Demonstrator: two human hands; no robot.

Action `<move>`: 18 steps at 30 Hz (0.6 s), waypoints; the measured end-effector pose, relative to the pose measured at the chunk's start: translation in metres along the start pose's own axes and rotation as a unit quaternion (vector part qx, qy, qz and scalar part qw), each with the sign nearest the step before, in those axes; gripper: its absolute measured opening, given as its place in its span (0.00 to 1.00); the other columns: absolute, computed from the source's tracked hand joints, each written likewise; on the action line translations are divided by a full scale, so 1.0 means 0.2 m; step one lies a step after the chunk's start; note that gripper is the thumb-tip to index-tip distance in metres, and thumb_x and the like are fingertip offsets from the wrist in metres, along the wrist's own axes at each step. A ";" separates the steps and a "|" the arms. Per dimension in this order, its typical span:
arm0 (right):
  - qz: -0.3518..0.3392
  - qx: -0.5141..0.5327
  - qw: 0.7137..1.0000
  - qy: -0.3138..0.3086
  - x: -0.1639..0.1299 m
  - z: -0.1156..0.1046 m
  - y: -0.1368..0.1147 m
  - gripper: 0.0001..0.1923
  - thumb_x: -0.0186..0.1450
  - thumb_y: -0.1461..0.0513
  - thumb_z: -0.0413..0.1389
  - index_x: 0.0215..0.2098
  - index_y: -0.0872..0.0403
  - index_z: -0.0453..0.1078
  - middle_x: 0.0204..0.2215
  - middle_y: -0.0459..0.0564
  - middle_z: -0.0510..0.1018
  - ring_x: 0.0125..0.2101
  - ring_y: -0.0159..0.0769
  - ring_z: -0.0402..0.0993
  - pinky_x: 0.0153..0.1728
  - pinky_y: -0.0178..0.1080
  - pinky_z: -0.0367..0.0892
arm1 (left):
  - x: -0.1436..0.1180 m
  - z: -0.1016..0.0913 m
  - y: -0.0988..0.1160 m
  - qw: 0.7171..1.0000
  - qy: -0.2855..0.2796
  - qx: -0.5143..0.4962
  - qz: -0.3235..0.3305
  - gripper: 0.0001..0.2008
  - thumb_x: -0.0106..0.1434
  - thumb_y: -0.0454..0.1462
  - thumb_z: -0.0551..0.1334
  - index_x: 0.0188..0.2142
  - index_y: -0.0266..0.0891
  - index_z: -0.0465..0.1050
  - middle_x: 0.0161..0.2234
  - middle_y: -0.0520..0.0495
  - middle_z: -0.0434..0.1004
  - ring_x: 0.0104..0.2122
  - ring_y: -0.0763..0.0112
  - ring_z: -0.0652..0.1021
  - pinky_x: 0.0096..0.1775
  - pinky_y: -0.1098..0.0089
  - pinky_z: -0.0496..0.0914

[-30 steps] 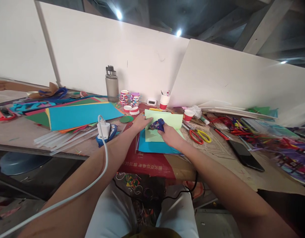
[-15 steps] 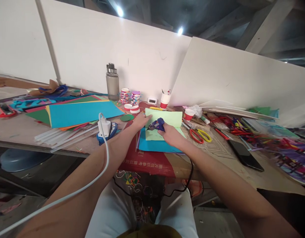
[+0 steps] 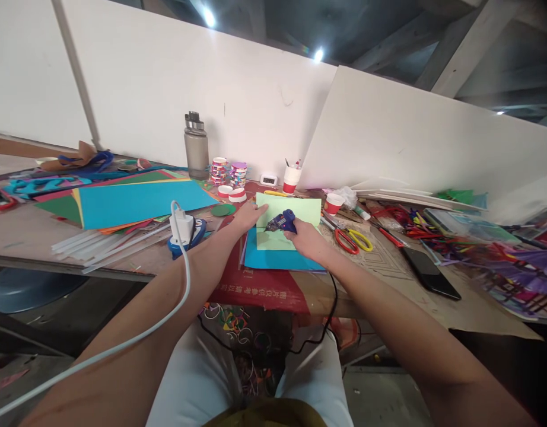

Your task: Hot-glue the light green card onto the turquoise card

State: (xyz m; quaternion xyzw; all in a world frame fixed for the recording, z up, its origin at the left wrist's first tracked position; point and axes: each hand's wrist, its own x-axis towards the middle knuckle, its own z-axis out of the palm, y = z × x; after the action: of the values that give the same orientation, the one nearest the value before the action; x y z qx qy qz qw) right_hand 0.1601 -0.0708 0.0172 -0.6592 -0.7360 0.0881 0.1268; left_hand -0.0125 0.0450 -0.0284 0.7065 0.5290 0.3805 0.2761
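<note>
Over the pale green sheet (image 3: 307,209), near its crease, is the blue glue gun (image 3: 286,221), nose pointing left; whether its tip touches the paper is too small to tell. The right hand (image 3: 305,237) has its grip wrapped round the handle. At the sheet's left edge the left hand (image 3: 248,216) touches the paper; whether that grip pinches or merely presses, I cannot tell. Beneath the green lies a blue sheet (image 3: 273,260), and under that red cardboard (image 3: 264,293) with printed characters, at the front of the surface (image 3: 15,231). To the right are scissors (image 3: 350,236) with red and yellow handles, a red-and-white cup (image 3: 334,204) and, farther out, a black phone (image 3: 429,273). Left of the hands are a white plug (image 3: 181,228), translucent sticks (image 3: 95,246) and layered coloured paper (image 3: 140,204). Farther back stand a gray bottle (image 3: 197,154), a small white clock (image 3: 269,178) and a cup of pens (image 3: 292,179).
</note>
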 end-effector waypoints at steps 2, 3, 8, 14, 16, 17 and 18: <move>0.021 -0.024 0.999 0.005 -0.01 -0.02 0.04 0.15 0.66 0.58 0.49 0.47 0.58 0.66 0.42 0.60 0.77 0.42 0.45 0.74 0.35 0.36 0.62 | 0.00 0.00 0.00 1.000 -0.004 -0.005 -0.001 0.20 0.57 0.53 0.57 0.24 0.39 0.69 0.24 0.45 0.75 0.34 0.57 0.77 0.34 0.66 0.66; 0.031 -0.034 0.999 0.006 -0.02 -0.03 0.07 0.15 0.66 0.57 0.49 0.47 0.58 0.66 0.42 0.61 0.77 0.43 0.46 0.74 0.36 0.36 0.62 | -0.01 0.00 0.00 1.000 -0.006 -0.007 -0.002 0.20 0.57 0.53 0.57 0.25 0.39 0.70 0.24 0.45 0.75 0.34 0.57 0.77 0.34 0.66 0.66; 0.073 -0.062 0.995 0.010 -0.05 -0.09 0.20 0.17 0.67 0.57 0.47 0.49 0.59 0.64 0.46 0.63 0.75 0.46 0.48 0.72 0.41 0.39 0.63 | -0.01 0.00 0.00 1.000 -0.004 -0.006 -0.001 0.20 0.57 0.53 0.57 0.23 0.39 0.68 0.23 0.45 0.74 0.34 0.56 0.77 0.34 0.66 0.65; 0.063 -0.053 0.996 0.014 -0.04 -0.06 0.14 0.17 0.67 0.57 0.47 0.49 0.59 0.65 0.44 0.63 0.76 0.45 0.47 0.73 0.40 0.39 0.64 | -0.02 -0.01 0.02 0.999 -0.016 0.035 -0.009 0.22 0.57 0.55 0.53 0.20 0.40 0.66 0.23 0.45 0.74 0.32 0.56 0.76 0.33 0.66 0.65; 0.046 -0.037 0.998 0.009 -0.03 -0.04 0.08 0.17 0.67 0.57 0.47 0.49 0.58 0.64 0.43 0.62 0.77 0.43 0.47 0.74 0.38 0.39 0.64 | -0.02 -0.02 0.03 0.999 -0.019 0.048 -0.017 0.23 0.58 0.55 0.52 0.20 0.40 0.66 0.24 0.44 0.75 0.33 0.56 0.77 0.33 0.66 0.66; 0.038 -0.031 0.999 0.008 -0.03 -0.03 0.06 0.16 0.66 0.57 0.47 0.48 0.58 0.64 0.43 0.61 0.77 0.43 0.46 0.74 0.38 0.38 0.64 | -0.02 -0.02 0.03 0.999 -0.019 0.048 -0.017 0.23 0.58 0.55 0.52 0.20 0.40 0.67 0.25 0.44 0.76 0.34 0.55 0.77 0.34 0.66 0.66; 0.034 -0.028 0.999 0.007 -0.03 -0.02 0.06 0.16 0.66 0.57 0.47 0.48 0.57 0.64 0.43 0.61 0.77 0.42 0.46 0.74 0.37 0.38 0.64 | -0.03 -0.02 0.03 0.999 -0.020 0.039 -0.012 0.23 0.58 0.55 0.52 0.22 0.40 0.69 0.27 0.44 0.77 0.36 0.55 0.77 0.35 0.66 0.67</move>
State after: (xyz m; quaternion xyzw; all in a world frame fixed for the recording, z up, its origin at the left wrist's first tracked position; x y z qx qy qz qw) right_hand 0.1725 -0.0750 0.0171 -0.6880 -0.7142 0.0668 0.1103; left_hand -0.0131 0.0379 -0.0232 0.7179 0.5460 0.3424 0.2632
